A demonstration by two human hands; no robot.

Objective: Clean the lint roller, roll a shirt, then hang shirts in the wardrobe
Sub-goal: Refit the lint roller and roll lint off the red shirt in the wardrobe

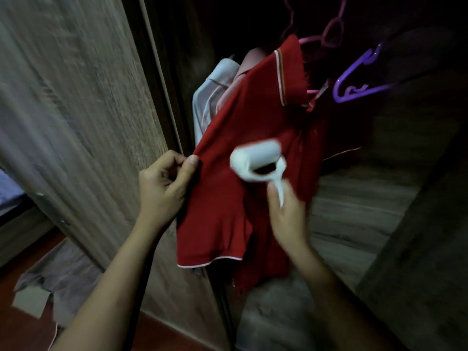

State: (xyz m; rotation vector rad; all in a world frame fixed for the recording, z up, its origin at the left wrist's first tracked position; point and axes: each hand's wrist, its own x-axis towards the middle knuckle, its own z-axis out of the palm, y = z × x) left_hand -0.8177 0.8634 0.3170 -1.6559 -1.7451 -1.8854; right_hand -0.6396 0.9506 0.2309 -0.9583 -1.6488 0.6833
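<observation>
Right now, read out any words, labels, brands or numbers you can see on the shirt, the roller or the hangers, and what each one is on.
None can be read.
Red polo shirt with white trim: no print or tag shows.
White lint roller: motion-blurred, no marking legible.
Purple plastic hanger: curly cut-out shapes, not readable as letters.

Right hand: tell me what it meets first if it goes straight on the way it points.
Probably the red polo shirt, since the right hand aims its white plastic lint roller up into that hanging fabric; motion blur leaves contact unclear.
</observation>
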